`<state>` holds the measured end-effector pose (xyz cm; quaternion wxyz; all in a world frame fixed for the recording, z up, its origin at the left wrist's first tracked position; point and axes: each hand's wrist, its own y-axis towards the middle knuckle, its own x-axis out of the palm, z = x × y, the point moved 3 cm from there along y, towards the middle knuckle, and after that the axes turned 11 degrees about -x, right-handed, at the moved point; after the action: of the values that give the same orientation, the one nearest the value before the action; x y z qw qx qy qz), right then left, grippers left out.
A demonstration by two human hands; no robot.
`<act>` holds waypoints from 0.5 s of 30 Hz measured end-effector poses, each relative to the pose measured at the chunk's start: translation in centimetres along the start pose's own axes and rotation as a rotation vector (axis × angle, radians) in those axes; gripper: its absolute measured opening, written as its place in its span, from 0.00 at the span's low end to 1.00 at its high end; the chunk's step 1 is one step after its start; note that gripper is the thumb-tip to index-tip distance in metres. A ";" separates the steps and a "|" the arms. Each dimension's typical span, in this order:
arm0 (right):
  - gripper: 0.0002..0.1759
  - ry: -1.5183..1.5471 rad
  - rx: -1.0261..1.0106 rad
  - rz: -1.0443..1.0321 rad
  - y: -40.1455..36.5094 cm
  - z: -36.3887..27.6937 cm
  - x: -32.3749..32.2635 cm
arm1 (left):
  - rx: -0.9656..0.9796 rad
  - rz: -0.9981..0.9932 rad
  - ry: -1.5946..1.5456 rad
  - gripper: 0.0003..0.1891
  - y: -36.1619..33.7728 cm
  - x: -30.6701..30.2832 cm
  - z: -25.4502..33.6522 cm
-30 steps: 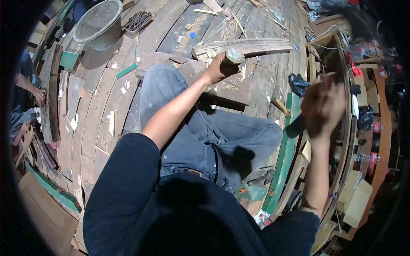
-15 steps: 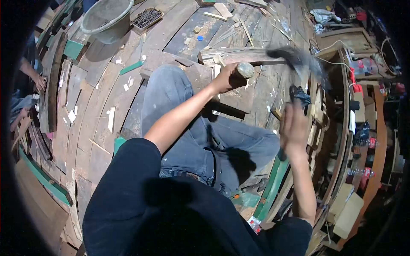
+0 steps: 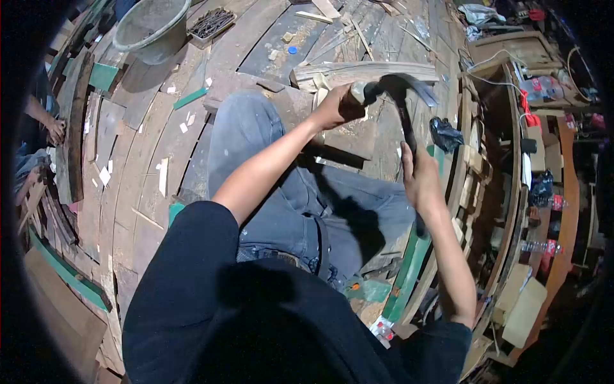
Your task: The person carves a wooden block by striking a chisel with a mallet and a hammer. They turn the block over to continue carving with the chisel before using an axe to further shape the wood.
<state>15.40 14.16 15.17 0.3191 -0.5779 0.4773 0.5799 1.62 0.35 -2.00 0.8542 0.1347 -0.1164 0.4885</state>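
Observation:
My left hand (image 3: 338,109) is closed round the handle of a chisel (image 3: 358,91), its pale round butt pointing up and right. The chisel's blade is hidden below the hand. In my right hand (image 3: 423,178) is a claw hammer (image 3: 404,105) with a dark handle; its head is at the chisel's butt, and its claw points right. Under my left hand lies a wooden block (image 3: 348,141) with shavings on it. Just beyond, a pale timber piece (image 3: 384,72) rests across the boards.
A grey bucket (image 3: 150,32) and a tray of nails (image 3: 211,24) stand at the far left. Another person's hand (image 3: 56,131) rests by a dark plank (image 3: 73,141). A black plastic bag (image 3: 446,134) lies right of the hammer. Green timber (image 3: 412,269) runs beside my knee.
The hammer has swung left and down from its blurred, raised position to the chisel's butt. My right hand has shifted slightly left; my left hand keeps its hold.

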 end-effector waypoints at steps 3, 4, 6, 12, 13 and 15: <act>0.14 0.179 0.077 -0.050 1.3 1.1 -4.5 | 0.221 0.067 0.095 0.29 0.9 -0.2 -1.4; 0.15 0.102 -0.163 0.225 0.9 1.6 -6.4 | 0.182 0.108 0.060 0.29 0.9 -0.4 -2.2; 0.14 0.145 -0.077 0.196 2.0 0.1 -13.1 | 0.046 0.034 0.037 0.27 0.5 -0.7 -1.4; 0.18 0.469 -0.174 0.368 0.0 -0.1 -8.5 | 0.138 0.037 0.133 0.26 1.1 -0.7 -1.2; 0.15 -0.367 -0.364 0.340 -1.1 0.4 -4.0 | 0.097 0.057 0.102 0.26 0.8 -0.9 -1.2; 0.15 0.191 0.055 -0.118 -1.5 1.3 1.6 | -0.013 0.051 0.043 0.27 -0.8 -0.2 -1.8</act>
<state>16.08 15.56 13.17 0.3215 -0.6488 0.4865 0.4890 2.38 0.40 -3.81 0.8445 0.1157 -0.1045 0.5124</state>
